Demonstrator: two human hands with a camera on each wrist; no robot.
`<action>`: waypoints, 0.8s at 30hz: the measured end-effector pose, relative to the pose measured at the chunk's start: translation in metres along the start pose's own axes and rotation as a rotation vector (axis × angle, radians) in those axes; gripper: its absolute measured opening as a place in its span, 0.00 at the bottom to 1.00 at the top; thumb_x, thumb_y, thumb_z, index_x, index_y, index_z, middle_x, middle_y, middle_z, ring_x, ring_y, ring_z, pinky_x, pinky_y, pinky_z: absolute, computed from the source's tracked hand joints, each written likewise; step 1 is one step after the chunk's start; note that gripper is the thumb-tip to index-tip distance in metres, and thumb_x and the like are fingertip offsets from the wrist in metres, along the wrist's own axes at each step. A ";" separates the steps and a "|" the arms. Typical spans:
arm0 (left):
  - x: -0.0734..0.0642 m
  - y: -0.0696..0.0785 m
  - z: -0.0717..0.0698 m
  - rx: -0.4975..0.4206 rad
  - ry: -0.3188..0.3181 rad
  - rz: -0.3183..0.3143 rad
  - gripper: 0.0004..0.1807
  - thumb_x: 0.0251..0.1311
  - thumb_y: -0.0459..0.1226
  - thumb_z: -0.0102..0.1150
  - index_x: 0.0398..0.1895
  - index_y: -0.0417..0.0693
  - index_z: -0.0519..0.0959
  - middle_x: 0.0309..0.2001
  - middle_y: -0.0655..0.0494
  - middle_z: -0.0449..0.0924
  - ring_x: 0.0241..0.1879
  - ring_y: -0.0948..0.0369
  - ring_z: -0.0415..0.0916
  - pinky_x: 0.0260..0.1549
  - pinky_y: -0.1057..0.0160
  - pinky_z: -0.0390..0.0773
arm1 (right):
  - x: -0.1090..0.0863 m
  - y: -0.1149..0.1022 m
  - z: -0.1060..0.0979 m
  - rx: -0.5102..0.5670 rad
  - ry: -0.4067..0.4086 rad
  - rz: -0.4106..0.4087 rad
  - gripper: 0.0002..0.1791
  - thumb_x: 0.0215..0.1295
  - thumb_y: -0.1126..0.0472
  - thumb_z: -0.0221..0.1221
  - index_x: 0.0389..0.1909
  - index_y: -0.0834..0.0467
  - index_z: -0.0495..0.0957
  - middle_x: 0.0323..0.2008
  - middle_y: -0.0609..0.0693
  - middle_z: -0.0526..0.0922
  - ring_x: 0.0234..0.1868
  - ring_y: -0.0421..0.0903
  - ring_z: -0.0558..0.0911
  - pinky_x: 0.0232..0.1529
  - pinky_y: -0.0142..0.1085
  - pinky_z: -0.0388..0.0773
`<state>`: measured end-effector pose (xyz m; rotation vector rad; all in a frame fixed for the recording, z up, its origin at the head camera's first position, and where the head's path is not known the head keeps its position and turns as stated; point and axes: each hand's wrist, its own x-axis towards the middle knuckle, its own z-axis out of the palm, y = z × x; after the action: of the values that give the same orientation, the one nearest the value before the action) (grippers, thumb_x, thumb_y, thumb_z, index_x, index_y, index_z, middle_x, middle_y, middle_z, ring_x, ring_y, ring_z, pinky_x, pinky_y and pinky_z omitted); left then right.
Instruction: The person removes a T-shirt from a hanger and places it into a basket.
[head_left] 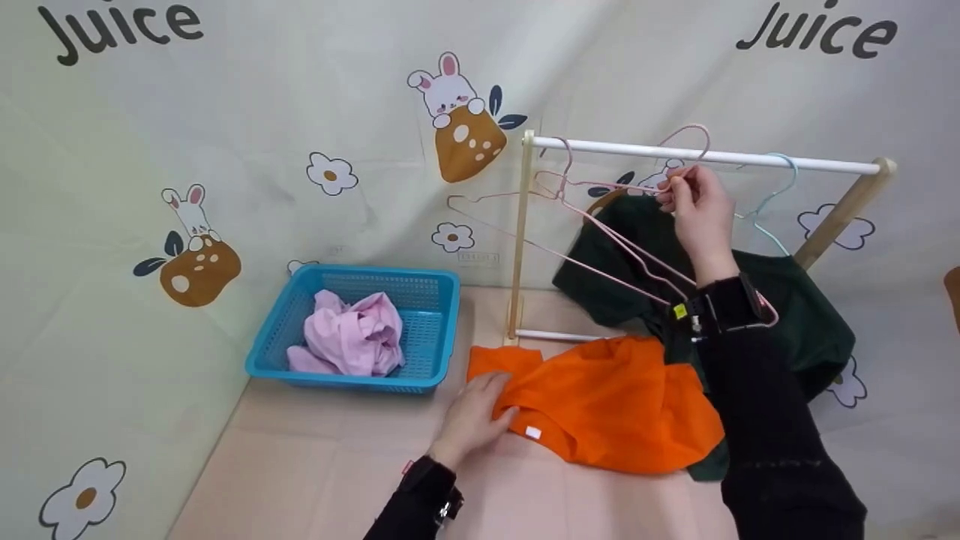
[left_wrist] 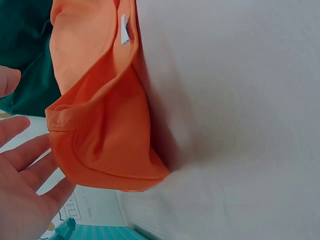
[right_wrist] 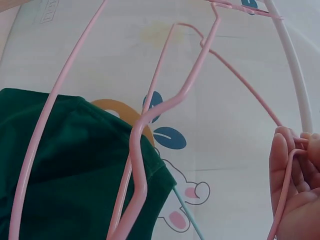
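My right hand (head_left: pixel 701 214) pinches a pink wire hanger (head_left: pixel 607 184) just below its hook, close to the rack's white rod. In the right wrist view its fingers (right_wrist: pixel 285 155) curl round the pink wire. My left hand (head_left: pixel 474 412) touches the left end of an orange garment (head_left: pixel 622 412) on the table. Seen from the left wrist, its fingers (left_wrist: pixel 37 160) are spread and fairly straight against the cloth. A small white tag (head_left: pixel 533 433) shows at the garment's neckline. Another pink hanger (head_left: pixel 568 157) hooks over the rod at the left.
A dark green garment (head_left: pixel 795 307) hangs from a light blue hanger (head_left: pixel 774 196) on the right of the rack (head_left: pixel 844 214), behind my right arm. Left of the rack, a blue basket (head_left: pixel 452 322) holds a crumpled pink garment (head_left: pixel 356 330). A printed cloth (head_left: pixel 262 90) covers the wall.
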<state>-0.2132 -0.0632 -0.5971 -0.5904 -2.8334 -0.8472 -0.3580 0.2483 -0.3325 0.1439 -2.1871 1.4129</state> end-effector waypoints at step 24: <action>0.021 0.022 0.037 0.081 -0.083 -0.007 0.46 0.59 0.57 0.65 0.76 0.50 0.60 0.74 0.46 0.57 0.72 0.46 0.54 0.68 0.38 0.52 | -0.006 0.008 0.003 -0.205 -0.324 0.036 0.24 0.77 0.51 0.48 0.63 0.64 0.70 0.53 0.62 0.79 0.52 0.54 0.80 0.56 0.44 0.76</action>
<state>-0.2240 -0.0187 -0.6125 -0.6188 -2.9298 -0.7212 -0.3570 0.2483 -0.3433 0.2766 -2.5957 1.2443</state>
